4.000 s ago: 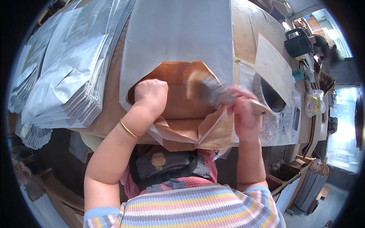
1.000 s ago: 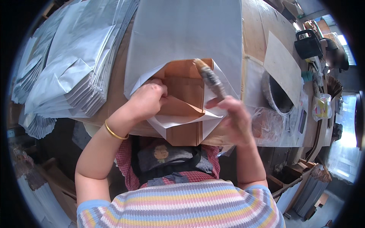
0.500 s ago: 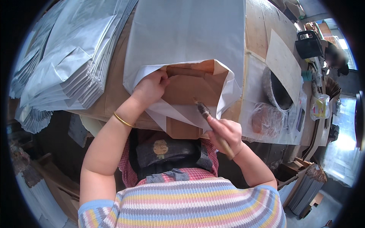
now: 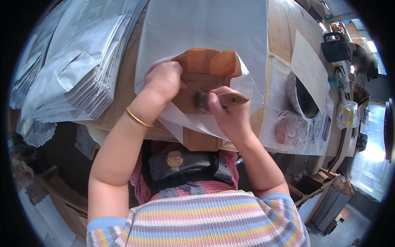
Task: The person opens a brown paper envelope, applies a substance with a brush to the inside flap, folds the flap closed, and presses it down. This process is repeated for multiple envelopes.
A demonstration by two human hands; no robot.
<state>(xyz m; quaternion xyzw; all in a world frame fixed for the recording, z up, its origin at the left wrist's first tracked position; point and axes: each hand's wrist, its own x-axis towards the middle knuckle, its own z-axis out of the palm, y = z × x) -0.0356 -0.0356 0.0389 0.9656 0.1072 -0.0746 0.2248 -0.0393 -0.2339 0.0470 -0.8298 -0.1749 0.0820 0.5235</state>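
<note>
A big white paper bag (image 4: 205, 29) with a brown lining lies in front of me, its mouth spread open toward me. At the left side of that mouth, my left hand (image 4: 164, 78) is closed on the bag's edge; its fingertips are partly hidden. My right hand (image 4: 231, 113) grips a brush (image 4: 233, 99) by its wooden handle. The dark bristles, blurred by motion, are over the brown inside of the bag, and the handle's end points up to the right. A folded brown flap (image 4: 201, 139) sticks out at the near edge.
Stacks of folded white bags (image 4: 78, 66) lie on the left. To the right, a flat board (image 4: 308, 66) leans over a round dark tub (image 4: 299, 96), with a clear plastic bag (image 4: 288, 128) beside it. A black container (image 4: 335, 46) stands farther off, near another person.
My right hand has moved up and left, bringing the brush over the bag's inside and turning its handle upward. The far brown flap now stands more open. My left hand has moved slightly up and left.
</note>
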